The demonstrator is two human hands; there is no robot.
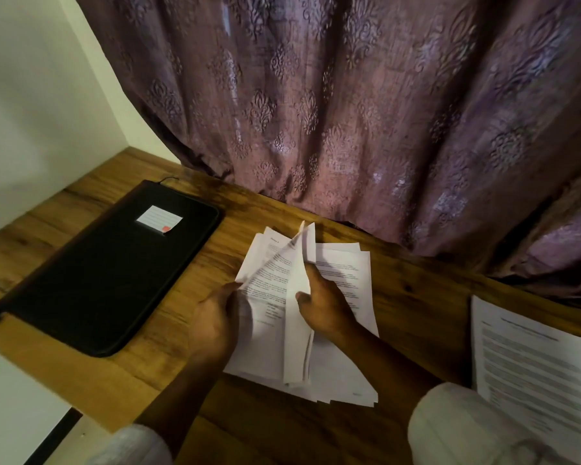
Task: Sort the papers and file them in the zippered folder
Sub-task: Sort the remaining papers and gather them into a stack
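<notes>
Count: 1 zippered folder [108,273], 2 groups of paper, 2 hands. The sheets in each group overlap too much to count.

Folder: black, zipped closed, lying flat on the wooden surface [416,290]. It carries one white label [160,220] with a red mark near its far end, and a pull cord shows at its far corner.

Loose pile [346,280]: just right of the folder, white printed sheets fanned unevenly with their corners splayed.

Lifted sheets [294,260]: raised off the pile and bent upward, with printed text visible.
- Left hand [215,317]: fingertips pinch the folder-side edge of the lifted sheets.
- Right hand [322,307]: thumb and fingers closed on their other side.

Second stack [530,357]: well right of the folder, beyond the pile. It is printed, lies flat and is neater. A white sleeve [450,427] lies against its near corner.

Edges and room: a strip of bare wood separates the folder from the pile. A patterned purple curtain [349,112] hangs down onto the surface beyond the folder and pile. A white wall [31,95] closes the side left of the folder. The surface's near edge runs close to the folder's near corner.
</notes>
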